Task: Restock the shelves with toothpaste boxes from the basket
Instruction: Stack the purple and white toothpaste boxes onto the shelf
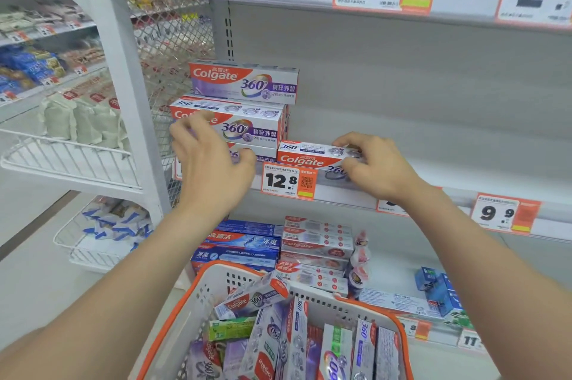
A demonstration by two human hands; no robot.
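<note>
A stack of purple-and-white Colgate 360 toothpaste boxes [244,82] stands at the left end of the middle shelf [464,194]. My left hand [210,159] rests with spread fingers against the front of the lower boxes in that stack. Right of the stack lies a single Colgate 360 box [306,155] flat on the shelf, and my right hand [374,166] grips its right end. Below, a white basket with an orange rim [213,280] holds several more toothpaste boxes [278,339], standing and leaning.
The middle shelf right of the single box is bare. Price tags [288,181] hang along the shelf edge. The lower shelf carries blue and red Colgate boxes [312,243] and a blue box [439,290]. A wire mesh panel and white racks with packaged goods [77,119] stand at left.
</note>
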